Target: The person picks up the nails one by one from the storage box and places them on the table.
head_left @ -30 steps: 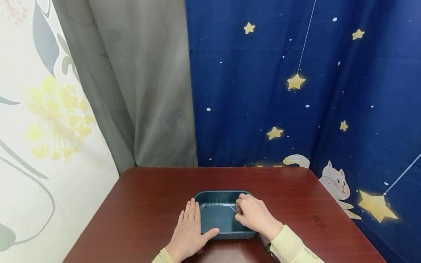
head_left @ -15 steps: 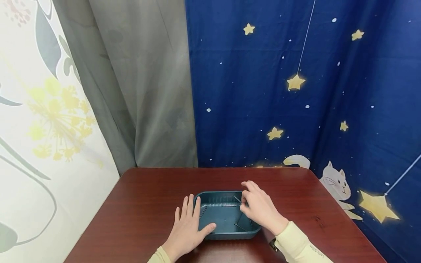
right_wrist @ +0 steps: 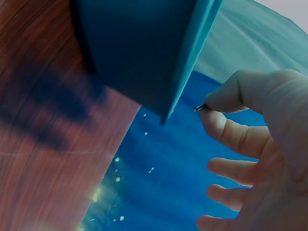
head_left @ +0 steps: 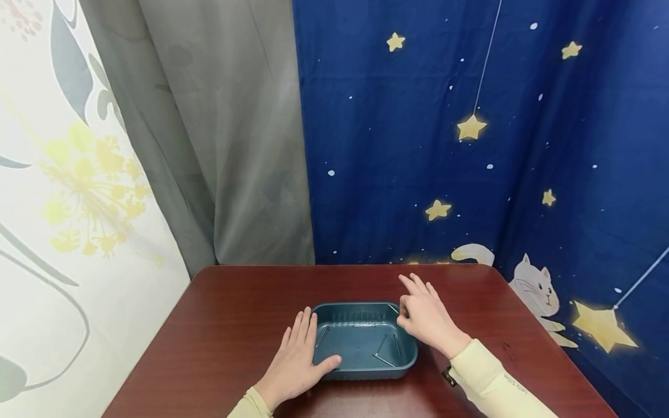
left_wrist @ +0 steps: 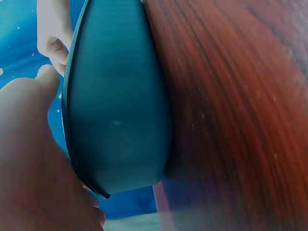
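A dark teal plastic basin (head_left: pixel 366 375) sits on the table, holding several thin rods, among them a rod (head_left: pixel 384 360) at the near right. My left hand (head_left: pixel 299 360) rests along the basin's left rim, fingers straight and thumb over the near rim. Above the far right corner, my right hand (head_left: pixel 431 316) pinches a thin rod (head_left: pixel 393 309) between thumb and index finger, its other fingers extended. In the right wrist view, the dark metallic tip of the rod (right_wrist: pixel 198 108) pokes out past the fingertips; the rest is hidden by the hand. The left wrist view shows the basin's outer wall (left_wrist: pixel 115 106).
The reddish-brown wooden table (head_left: pixel 251 296) carries the basin near its front. Behind it hang a grey curtain (head_left: pixel 251 145) and a blue star-printed curtain (head_left: pixel 376 145). A light flower-printed curtain (head_left: pixel 104 290) hangs to the left.
My right hand has moved from inside the basin up and to the right, with a rod in its pinch. Rods it had covered now show. The left hand stays at the left rim.
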Demonstrator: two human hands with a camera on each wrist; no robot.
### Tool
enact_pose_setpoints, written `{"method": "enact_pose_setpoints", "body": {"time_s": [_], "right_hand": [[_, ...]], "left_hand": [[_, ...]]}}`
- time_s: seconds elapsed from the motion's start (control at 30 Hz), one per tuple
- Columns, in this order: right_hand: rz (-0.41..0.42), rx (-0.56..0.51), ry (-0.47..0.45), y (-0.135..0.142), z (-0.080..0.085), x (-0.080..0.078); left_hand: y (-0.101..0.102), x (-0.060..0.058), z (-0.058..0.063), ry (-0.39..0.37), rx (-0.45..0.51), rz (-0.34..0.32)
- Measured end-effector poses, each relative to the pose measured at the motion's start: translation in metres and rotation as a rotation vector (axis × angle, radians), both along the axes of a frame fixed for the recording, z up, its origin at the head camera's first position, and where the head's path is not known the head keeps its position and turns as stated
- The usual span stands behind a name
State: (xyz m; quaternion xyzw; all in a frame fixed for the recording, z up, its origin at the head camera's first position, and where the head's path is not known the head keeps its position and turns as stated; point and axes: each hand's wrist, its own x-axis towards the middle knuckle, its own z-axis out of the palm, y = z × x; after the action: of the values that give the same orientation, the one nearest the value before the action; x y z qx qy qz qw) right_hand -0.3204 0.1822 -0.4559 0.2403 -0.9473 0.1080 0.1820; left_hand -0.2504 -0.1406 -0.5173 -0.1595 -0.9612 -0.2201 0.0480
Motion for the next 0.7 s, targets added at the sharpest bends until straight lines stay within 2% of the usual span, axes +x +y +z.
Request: {"method": "enact_pose_setpoints", "body": {"time_s": [0.3,0.7], "right_hand": [[-0.048,-0.027,-0.012,0.02,-0.008,-0.004],[-0.117,0.054,-0.043,0.036,-0.032,-0.003]], "left_hand": [[-0.001,-0.002,-0.002,-0.008,0.006,-0.001],[-0.001,-0.003,-0.001,-0.003,0.011,-0.008]]}}
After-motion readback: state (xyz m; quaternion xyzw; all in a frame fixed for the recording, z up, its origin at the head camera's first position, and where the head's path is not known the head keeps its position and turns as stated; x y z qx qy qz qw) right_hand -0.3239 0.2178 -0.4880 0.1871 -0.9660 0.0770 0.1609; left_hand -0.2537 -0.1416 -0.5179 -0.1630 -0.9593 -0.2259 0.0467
